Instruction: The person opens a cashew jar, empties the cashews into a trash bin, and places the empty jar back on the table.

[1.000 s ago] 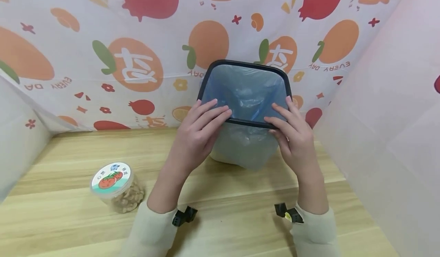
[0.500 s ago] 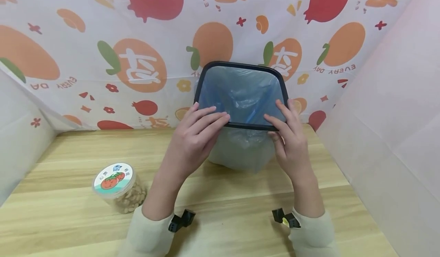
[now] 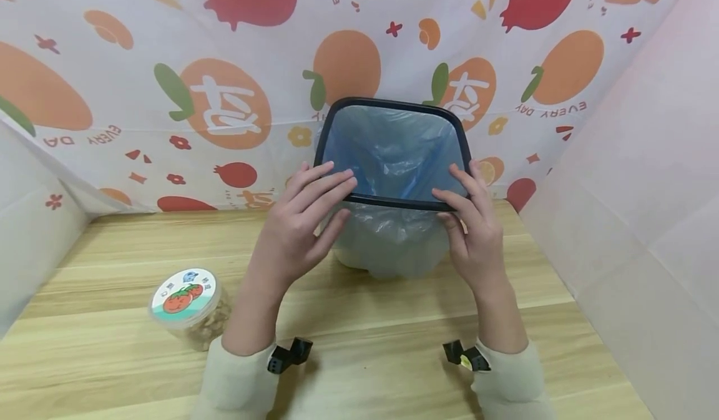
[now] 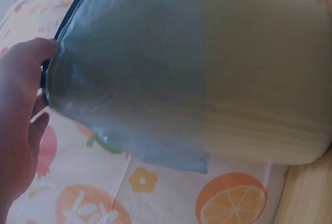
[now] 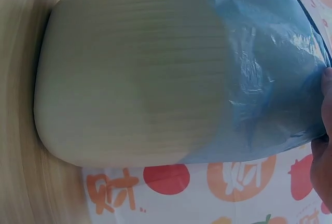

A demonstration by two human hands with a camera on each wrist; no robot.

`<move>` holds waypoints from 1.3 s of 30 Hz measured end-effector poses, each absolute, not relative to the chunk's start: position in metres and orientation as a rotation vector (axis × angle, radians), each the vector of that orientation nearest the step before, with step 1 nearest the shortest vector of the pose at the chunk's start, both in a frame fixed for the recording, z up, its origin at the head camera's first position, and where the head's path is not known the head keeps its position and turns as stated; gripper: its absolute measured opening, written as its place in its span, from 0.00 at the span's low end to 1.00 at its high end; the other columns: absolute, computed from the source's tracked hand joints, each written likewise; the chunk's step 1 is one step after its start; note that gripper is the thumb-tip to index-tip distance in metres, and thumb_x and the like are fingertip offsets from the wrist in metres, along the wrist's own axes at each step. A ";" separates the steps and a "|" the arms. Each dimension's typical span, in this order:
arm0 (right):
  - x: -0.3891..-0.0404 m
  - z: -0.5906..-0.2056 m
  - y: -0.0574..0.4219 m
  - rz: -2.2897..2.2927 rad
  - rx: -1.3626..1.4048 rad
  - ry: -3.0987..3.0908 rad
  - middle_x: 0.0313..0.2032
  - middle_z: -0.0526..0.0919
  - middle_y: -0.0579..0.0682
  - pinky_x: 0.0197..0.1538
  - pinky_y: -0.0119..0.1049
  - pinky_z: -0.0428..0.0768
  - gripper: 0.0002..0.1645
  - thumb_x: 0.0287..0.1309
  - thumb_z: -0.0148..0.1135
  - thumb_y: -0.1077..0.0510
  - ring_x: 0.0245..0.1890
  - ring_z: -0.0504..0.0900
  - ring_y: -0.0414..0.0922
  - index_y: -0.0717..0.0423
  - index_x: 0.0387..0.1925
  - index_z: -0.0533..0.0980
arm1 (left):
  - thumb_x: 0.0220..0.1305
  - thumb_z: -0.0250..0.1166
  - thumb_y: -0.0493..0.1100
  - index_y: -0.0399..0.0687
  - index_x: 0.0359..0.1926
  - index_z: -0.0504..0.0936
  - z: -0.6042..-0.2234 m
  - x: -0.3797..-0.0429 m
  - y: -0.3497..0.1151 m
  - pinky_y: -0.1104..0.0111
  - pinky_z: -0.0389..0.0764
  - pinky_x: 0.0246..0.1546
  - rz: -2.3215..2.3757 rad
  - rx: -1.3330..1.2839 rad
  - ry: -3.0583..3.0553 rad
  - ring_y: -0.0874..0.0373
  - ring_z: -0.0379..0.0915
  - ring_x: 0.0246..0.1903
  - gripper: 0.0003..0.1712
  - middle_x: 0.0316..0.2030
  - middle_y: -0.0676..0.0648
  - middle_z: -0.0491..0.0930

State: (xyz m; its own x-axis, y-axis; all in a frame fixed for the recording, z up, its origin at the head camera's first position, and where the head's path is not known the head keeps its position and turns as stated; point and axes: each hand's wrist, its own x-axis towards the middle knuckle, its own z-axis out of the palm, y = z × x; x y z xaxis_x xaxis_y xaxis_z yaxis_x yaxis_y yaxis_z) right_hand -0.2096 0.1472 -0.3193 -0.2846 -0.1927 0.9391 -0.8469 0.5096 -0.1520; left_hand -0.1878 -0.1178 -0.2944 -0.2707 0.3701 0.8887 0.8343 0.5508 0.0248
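Note:
A pale trash can (image 5: 135, 73) stands on the table against the back cloth, lined with a thin blue plastic bag (image 3: 387, 151) folded down over its outside. A black rim ring (image 3: 393, 203) runs round its mouth. My left hand (image 3: 294, 220) lies at the near left corner, fingers extended over the ring and thumb held apart below it. At the near right corner, my right hand (image 3: 477, 220) pinches the ring, fingers inside and thumb outside. The left wrist view has the left hand (image 4: 21, 110) at the bagged rim; the can's lower body (image 4: 264, 79) is bare.
A clear round jar (image 3: 210, 326) of nuts, with a tomato picture on its lid (image 3: 185, 295), stands left of the left forearm. Fruit-printed cloth (image 3: 224, 176) hangs right behind the can. A white side wall (image 3: 618, 220) rises on the right of the wooden table (image 3: 365, 370).
My left hand has slid left along the near rim and its thumb has come away from the ring. The right hand stays at its corner. The view has shifted slightly.

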 end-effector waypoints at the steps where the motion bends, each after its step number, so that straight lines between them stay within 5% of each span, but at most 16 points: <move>1: -0.211 -0.320 0.147 0.844 0.877 -1.762 0.56 0.72 0.60 0.64 0.52 0.59 0.19 0.61 0.54 0.49 0.62 0.60 0.64 0.60 0.43 0.79 | 0.54 0.64 0.36 0.39 0.52 0.78 -0.294 -0.188 -0.119 0.51 0.58 0.62 -0.637 -0.980 -1.860 0.45 0.66 0.57 0.21 0.52 0.42 0.76; 14: -0.224 -0.317 0.133 0.944 0.892 -1.699 0.55 0.73 0.62 0.64 0.53 0.57 0.18 0.61 0.54 0.51 0.64 0.59 0.60 0.62 0.40 0.79 | 0.50 0.66 0.28 0.38 0.47 0.81 -0.286 -0.188 -0.122 0.54 0.68 0.56 -0.618 -0.941 -1.762 0.45 0.72 0.51 0.20 0.45 0.42 0.80; 24: -0.222 -0.322 0.128 0.905 0.729 -1.783 0.65 0.61 0.59 0.64 0.45 0.61 0.26 0.62 0.53 0.49 0.66 0.57 0.55 0.58 0.57 0.72 | 0.52 0.65 0.29 0.39 0.49 0.80 -0.287 -0.186 -0.123 0.56 0.67 0.57 -0.622 -0.924 -1.778 0.45 0.71 0.52 0.20 0.47 0.42 0.79; 39: -0.209 -0.314 0.112 0.922 0.717 -1.732 0.57 0.70 0.64 0.63 0.46 0.63 0.25 0.63 0.52 0.49 0.63 0.62 0.55 0.64 0.52 0.74 | 0.50 0.66 0.29 0.40 0.47 0.82 -0.286 -0.180 -0.127 0.58 0.69 0.56 -0.611 -0.875 -1.794 0.47 0.73 0.50 0.20 0.45 0.44 0.81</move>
